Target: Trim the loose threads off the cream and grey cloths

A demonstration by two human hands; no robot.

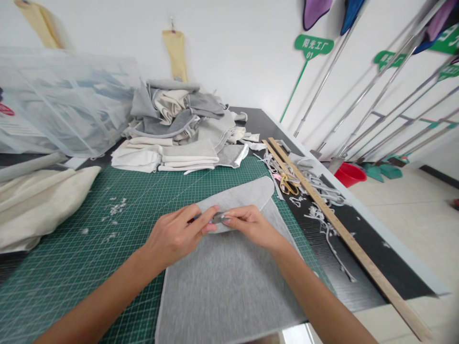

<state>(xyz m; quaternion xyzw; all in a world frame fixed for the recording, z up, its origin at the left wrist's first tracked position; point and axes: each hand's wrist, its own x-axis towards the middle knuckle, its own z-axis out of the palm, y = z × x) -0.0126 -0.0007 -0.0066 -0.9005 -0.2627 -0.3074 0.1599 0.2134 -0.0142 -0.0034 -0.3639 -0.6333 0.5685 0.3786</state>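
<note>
My left hand (pixel 181 231) is closed round a small slim tool (pixel 217 218) with a dark part and a greyish, metal-looking end; its exact kind is hard to make out. At the other end of that tool, the thumb and forefinger of my right hand (pixel 249 223) are pinched together. Both hands are just above a grey fabric piece (pixel 233 282) lying flat on the green cutting mat (pixel 139 239). The far end of the fabric is a rounded flap (pixel 247 193) with a pale edge, folded over under my fingers.
Behind the fabric is a heap of grey and cream cloth (pixel 211 119). A clear plastic bin (pixel 71 105) and cream cloth (pixel 39 205) are at left. Long wooden rulers (pixel 333 222), yellow-handled scissors (pixel 288 185) and cord scraps (pixel 326 220) lie at right. Lint (pixel 116 208) dots the mat.
</note>
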